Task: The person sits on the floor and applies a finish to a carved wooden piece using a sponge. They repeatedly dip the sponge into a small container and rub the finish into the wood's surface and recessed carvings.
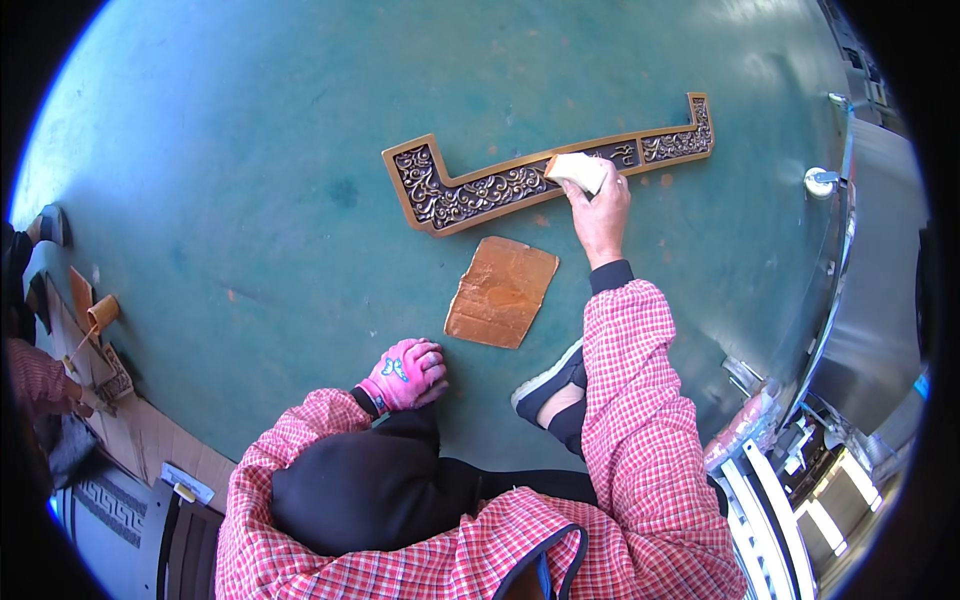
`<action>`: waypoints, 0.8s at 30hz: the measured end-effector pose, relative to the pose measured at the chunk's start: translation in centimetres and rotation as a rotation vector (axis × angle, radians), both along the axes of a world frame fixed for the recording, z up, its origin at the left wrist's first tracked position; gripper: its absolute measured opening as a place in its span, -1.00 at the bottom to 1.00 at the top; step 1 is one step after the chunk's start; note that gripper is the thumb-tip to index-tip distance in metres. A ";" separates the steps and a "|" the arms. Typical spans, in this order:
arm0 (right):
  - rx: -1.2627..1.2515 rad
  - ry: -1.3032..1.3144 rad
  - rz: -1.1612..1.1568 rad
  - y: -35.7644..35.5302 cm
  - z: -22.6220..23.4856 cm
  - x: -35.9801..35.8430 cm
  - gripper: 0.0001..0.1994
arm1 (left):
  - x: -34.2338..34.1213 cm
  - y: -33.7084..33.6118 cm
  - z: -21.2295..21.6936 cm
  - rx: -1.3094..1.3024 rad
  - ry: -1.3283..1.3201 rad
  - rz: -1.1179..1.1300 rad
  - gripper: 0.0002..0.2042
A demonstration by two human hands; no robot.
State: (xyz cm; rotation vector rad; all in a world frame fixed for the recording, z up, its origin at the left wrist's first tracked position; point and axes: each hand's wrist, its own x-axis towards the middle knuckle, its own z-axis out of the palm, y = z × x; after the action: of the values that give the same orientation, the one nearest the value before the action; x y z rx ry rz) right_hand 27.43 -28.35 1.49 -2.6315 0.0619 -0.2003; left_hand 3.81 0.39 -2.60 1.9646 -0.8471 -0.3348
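Note:
My bare right hand (602, 222) grips a white sponge (577, 172) with an orange-brown stain at its left end. The sponge rests on the middle of an ornate metal panel (490, 188), which has a bronze-coloured rim and dark scrollwork. This long panel lies on the green floor, its two ends turned upward. My left hand (405, 375), in a pink glove, is curled closed beside my knee, and I see nothing in it. Between my hands and the panel lies a brown-stained piece of cardboard (500, 292), with a wet-looking patch in its middle.
My shoe (552, 385) stands right of the cardboard. At the far left another person's hand (88, 400) works near an orange-brown cup (103, 312). A round metal fitting (821, 182) sits by the right edge. White metal bars (770, 520) lean at the lower right.

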 end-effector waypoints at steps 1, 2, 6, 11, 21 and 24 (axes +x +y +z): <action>0.074 0.055 0.018 1.2 0.3 -0.1 -0.59 | 0.1 0.1 0.0 -0.001 0.003 0.001 -0.79; 0.125 0.091 0.160 3.2 0.3 -1.1 -0.58 | 0.1 0.2 0.1 -0.001 0.006 0.001 -0.79; 0.121 0.088 0.471 10.1 -0.6 -5.0 -0.54 | -0.1 0.2 0.1 0.042 0.003 -0.007 -0.78; 0.050 -0.025 0.196 1.4 -0.6 -1.0 -0.63 | 0.0 0.0 -0.4 0.009 -0.010 0.001 -0.77; -0.018 0.042 0.295 6.2 0.2 -1.0 -0.57 | 0.3 -0.1 -0.1 -0.005 0.009 -0.002 -0.78; 0.048 -0.146 0.037 3.5 0.9 1.5 -0.63 | 0.2 -0.1 -0.3 0.005 0.017 -0.001 -0.79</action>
State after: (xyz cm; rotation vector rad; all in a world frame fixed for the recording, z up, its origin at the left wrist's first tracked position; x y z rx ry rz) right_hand 28.93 -24.81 2.43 -2.5595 -0.0312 -0.3733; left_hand 4.00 0.27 -2.86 1.9628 -0.8369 -0.3542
